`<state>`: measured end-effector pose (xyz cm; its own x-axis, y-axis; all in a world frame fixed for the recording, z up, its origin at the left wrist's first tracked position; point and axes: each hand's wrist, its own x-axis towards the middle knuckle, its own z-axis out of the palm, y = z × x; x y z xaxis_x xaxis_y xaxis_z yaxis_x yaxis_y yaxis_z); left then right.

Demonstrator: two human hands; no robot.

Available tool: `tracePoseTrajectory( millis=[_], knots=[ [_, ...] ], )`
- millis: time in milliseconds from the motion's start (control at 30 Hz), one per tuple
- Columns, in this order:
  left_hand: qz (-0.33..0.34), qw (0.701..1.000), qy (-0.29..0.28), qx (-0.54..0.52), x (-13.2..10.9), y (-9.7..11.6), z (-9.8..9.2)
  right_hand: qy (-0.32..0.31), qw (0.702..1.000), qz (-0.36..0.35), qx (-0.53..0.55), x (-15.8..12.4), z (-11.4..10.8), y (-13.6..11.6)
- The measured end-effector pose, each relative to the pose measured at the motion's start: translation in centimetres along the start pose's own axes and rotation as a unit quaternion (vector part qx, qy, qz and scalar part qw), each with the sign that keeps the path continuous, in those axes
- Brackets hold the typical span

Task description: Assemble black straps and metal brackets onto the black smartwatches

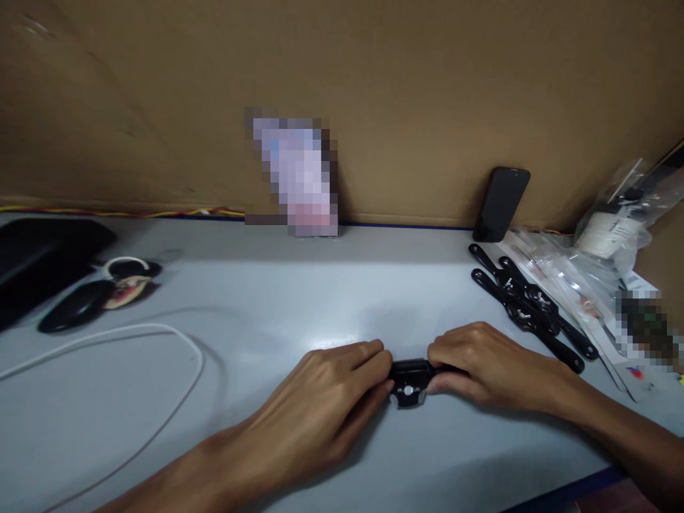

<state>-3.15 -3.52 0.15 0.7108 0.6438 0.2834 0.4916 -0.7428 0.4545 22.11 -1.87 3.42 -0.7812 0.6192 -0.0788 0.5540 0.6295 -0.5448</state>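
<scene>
A black tool [409,381] with a silver screw and a pale metal edge is held low over the grey table, near its front. My left hand [334,395] closes on the tool's left side, fingers bent over it and hiding that end. On the other side, my right hand [484,367] pinches the black handle between thumb and fingers. Several similar black tools [526,313] with long handles lie in a pile beyond my right hand.
A dark phone [501,204] leans on the cardboard wall [406,107]. Clear plastic packages [577,285] and a white roll [609,231] lie at the right. At left are a white cable [197,349], a black oval object [78,306] and a dark bag-like shape [43,256].
</scene>
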Motion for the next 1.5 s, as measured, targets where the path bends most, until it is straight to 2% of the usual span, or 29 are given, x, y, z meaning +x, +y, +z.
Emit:
tracePoseTrajectory(
  millis=[300,433,567,733,900,1233,1500],
  knots=[
    [0.004,1.000,-0.013,-0.001,0.0,0.0,0.0,0.001,1.000,0.020,0.002,0.0,-0.2,-0.4],
    [0.010,1.000,-0.020,0.004,0.0,0.1,-0.3,-0.003,0.998,0.033,-0.060,-0.3,-0.2,-0.8],
    [0.043,0.998,-0.034,0.037,-0.1,-0.1,-0.3,0.005,0.989,0.020,-0.145,-0.3,0.4,-1.0],
    [0.053,0.996,-0.016,0.076,-0.4,-0.4,0.1,0.000,0.979,0.003,-0.206,-0.1,0.8,-0.9],
    [0.074,0.992,0.000,0.100,-0.3,-0.2,0.2,-0.012,0.977,-0.004,-0.215,0.1,0.9,-0.8],
    [0.079,0.990,0.008,0.121,-0.2,0.0,0.1,0.022,0.958,-0.031,-0.286,0.1,2.0,-0.9],
    [0.064,0.992,0.002,0.109,-0.1,0.2,0.0,0.022,0.964,-0.009,-0.264,0.0,2.0,-1.3]
  ],
)
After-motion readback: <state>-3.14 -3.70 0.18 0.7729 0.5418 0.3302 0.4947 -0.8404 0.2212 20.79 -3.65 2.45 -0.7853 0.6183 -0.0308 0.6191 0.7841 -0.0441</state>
